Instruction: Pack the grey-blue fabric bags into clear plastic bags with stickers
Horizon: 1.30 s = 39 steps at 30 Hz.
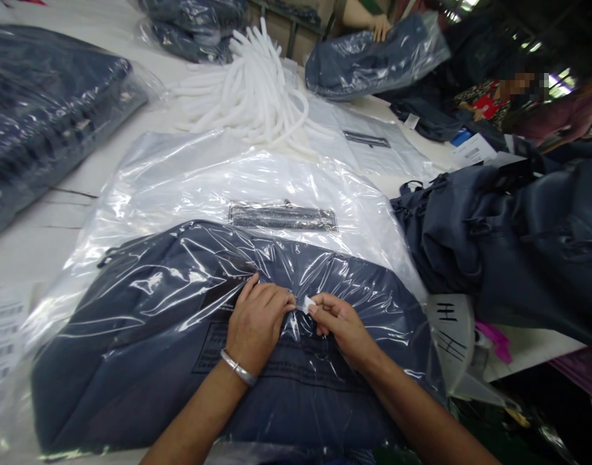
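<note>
A dark blue fabric bag (145, 387) lies flat inside a clear plastic bag (179, 168) right in front of me. The plastic is gathered into creases near the middle. My left hand (259, 323), with a silver bangle on the wrist, pinches the gathered plastic between thumb and finger. Close beside it, my right hand (341, 323) is closed on a small white tab (308, 303) at the same spot. The tab looks like a sticker or piece of tape, partly hidden by the fingertips. A dark printed label (223, 287) shows through the plastic by my left hand.
White foam cords (257, 90) lie in a heap beyond the bag. A bagged dark stack (48, 116) sits at left, unwrapped dark bags (509, 239) at right. Across the table, another person's hand (380, 27) touches a wrapped bag (373, 61). Barcode labels (5, 342) lie at lower left.
</note>
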Motion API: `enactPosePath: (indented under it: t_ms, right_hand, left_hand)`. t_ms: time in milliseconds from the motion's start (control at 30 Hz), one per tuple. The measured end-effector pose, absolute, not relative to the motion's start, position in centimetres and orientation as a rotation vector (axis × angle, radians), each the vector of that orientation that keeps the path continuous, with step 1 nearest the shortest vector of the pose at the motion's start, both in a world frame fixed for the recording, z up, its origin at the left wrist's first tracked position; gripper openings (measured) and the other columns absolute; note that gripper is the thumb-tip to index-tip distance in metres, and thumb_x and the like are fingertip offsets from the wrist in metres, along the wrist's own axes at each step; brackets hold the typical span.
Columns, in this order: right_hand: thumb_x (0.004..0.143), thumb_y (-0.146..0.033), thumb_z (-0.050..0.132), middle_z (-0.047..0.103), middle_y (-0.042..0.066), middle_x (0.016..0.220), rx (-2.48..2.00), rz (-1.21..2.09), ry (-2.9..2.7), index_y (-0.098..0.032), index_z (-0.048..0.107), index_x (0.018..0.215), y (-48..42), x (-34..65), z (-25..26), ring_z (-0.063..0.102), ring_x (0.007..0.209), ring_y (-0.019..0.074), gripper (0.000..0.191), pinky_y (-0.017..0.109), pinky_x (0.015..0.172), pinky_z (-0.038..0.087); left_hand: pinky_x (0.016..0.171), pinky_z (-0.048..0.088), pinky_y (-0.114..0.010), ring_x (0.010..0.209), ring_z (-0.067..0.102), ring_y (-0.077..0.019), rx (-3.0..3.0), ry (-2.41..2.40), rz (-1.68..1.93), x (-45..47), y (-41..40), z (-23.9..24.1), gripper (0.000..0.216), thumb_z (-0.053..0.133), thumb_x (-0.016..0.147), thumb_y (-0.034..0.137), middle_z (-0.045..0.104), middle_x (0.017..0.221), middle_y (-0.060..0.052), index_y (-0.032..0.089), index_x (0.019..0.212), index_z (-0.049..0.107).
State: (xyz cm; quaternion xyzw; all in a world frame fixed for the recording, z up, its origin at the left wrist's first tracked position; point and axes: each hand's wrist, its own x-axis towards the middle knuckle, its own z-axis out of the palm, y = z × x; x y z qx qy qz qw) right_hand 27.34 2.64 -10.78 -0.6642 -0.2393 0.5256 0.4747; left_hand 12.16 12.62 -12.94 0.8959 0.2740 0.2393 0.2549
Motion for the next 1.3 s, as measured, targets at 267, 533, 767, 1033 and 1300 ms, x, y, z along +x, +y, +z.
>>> enactPosePath:
  t_ms: [267,533,767,1033,1300]
  right_hand:
    - [0.079,-0.044,0.07,0.043,-0.006,0.061,-1.551,1.356,-0.57,-0.017,0.064,0.08,2.4,27.9,-10.7,0.038,0.053,0.0079,0.028,0.022,0.055,0.036]
    - [0.079,-0.043,0.07,0.038,-0.008,0.053,-1.488,1.475,-0.548,-0.017,0.063,0.08,2.3,29.0,-11.0,0.038,0.051,0.0087,0.027,0.023,0.059,0.038]
    - [0.08,-0.045,0.069,0.041,-0.008,0.051,-1.468,1.503,-0.573,-0.018,0.062,0.081,2.2,29.1,-11.1,0.041,0.05,0.0092,0.029,0.023,0.059,0.04]
    - [0.08,-0.048,0.069,0.044,-0.008,0.051,-1.461,1.492,-0.593,-0.018,0.062,0.081,2.1,29.0,-10.9,0.041,0.049,0.0089,0.031,0.024,0.058,0.042]
    - [0.079,-0.047,0.07,0.045,-0.008,0.053,-1.472,1.483,-0.571,-0.018,0.062,0.079,2.1,29.1,-11.2,0.041,0.049,0.0083,0.03,0.023,0.055,0.039]
  left_hand:
    - [0.112,0.031,-0.048,0.093,0.06,-0.0175,2.424,0.736,0.66,12.3,12.6,-13.1,0.011,0.052,0.093,0.021,0.069,0.089,0.002,0.023,0.086,0.06]
    - [0.111,0.033,-0.048,0.093,0.061,-0.0175,2.423,0.748,0.654,12.2,12.6,-13.1,0.011,0.052,0.092,0.021,0.069,0.088,0.001,0.023,0.086,0.061]
    - [0.112,0.032,-0.049,0.094,0.061,-0.017,2.41,0.738,0.658,12.0,12.7,-12.8,0.011,0.052,0.093,0.022,0.069,0.092,0.0,0.023,0.091,0.063]
    - [0.11,0.033,-0.05,0.094,0.061,-0.0165,2.514,0.648,0.675,12.4,12.0,-11.2,0.016,0.058,0.091,0.024,0.071,0.096,0.003,0.029,0.104,0.066]
    - [0.107,0.04,-0.045,0.089,0.062,-0.0153,2.469,0.665,0.742,12.6,11.9,-11.8,0.016,0.056,0.09,0.017,0.072,0.093,0.002,0.027,0.093,0.068]
